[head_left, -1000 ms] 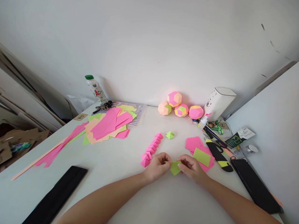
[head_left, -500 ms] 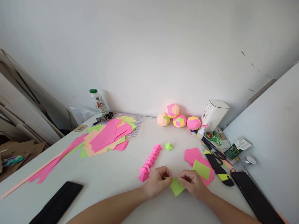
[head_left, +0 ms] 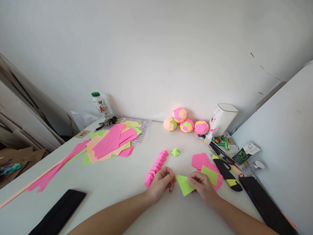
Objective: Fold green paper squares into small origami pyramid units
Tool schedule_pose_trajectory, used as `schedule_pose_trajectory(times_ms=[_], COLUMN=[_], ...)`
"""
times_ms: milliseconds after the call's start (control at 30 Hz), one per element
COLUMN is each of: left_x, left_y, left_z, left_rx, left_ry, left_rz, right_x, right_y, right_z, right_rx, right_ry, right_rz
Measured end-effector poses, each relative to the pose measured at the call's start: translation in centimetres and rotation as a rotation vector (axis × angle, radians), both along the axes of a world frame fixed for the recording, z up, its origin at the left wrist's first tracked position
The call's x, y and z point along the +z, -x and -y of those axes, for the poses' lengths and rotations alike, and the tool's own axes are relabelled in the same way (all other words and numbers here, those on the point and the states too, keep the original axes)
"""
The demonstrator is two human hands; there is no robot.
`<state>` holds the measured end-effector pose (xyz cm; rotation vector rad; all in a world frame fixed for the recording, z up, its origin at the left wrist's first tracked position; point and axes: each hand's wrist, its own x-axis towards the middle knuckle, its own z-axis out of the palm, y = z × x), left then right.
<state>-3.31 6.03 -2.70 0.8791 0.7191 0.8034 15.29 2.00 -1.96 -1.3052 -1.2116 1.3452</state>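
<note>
Two hands: right hand [head_left: 201, 186] pinches the green paper [head_left: 184, 184] at its right edge; left hand [head_left: 160, 182] is loosely curled, holding nothing, just left of it.
Paper: partly folded, resting on the table [head_left: 122, 189] between both hands.
Done: pink folded units [head_left: 156, 164] in a row beyond the left hand; one green unit [head_left: 175, 152] farther out; four paper balls [head_left: 186, 121] by the wall.
Left: flat squares [head_left: 207, 168] beside the right hand remain unfolded.

Bare forearms, no sleeves, unadorned hands [head_left: 182, 184]
</note>
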Motion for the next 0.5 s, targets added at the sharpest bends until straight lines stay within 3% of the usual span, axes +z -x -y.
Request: schedule_pose_trajectory(times_ms=[233, 500], left_x=[0.1, 0.0], left_y=[-0.2, -0.3], left_z=[0.2, 0.2], left_rx=[-0.073, -0.020], left_ry=[-0.068, -0.068], left_rz=[-0.042, -0.050], right_x=[-0.7, -1.1], right_y=[0.0, -0.2], right_z=[0.0, 0.0], right_rx=[0.075, 0.066], right_ry=[-0.023, -0.049], right_rz=[-0.006, 0.049])
